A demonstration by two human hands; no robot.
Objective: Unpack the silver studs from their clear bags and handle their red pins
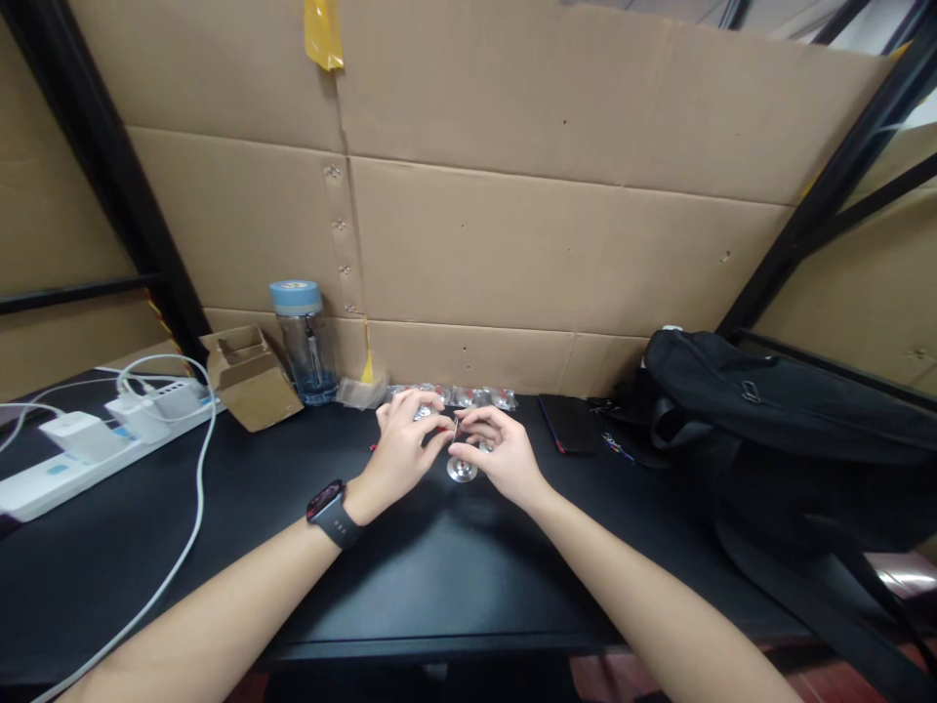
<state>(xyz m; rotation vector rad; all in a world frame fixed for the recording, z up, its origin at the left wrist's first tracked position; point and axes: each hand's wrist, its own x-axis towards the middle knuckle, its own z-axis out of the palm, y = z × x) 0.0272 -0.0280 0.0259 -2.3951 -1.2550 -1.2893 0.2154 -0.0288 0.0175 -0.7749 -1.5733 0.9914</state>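
Note:
My left hand (405,444), with a dark watch on its wrist, is closed in a pinch at a small thin shiny piece (456,428). On the other side my right hand (505,456) curls its thumb and fingers round the same piece. The piece is too small to name. Just below the fingertips a round shiny metal disc (462,471) with a red spot at its middle lies on the black table (454,576). Another shiny item (426,412) shows behind my left fingers, partly hidden. Several clear packets (472,396) with shiny contents lie in a row beyond the hands.
At the left are a white power strip (44,485) with chargers and a cable, an open cardboard box (253,386) and a blue-lidded bottle (304,347). A dark notebook (567,425) and a black backpack (791,439) lie right. Cardboard walls (512,244) enclose the back.

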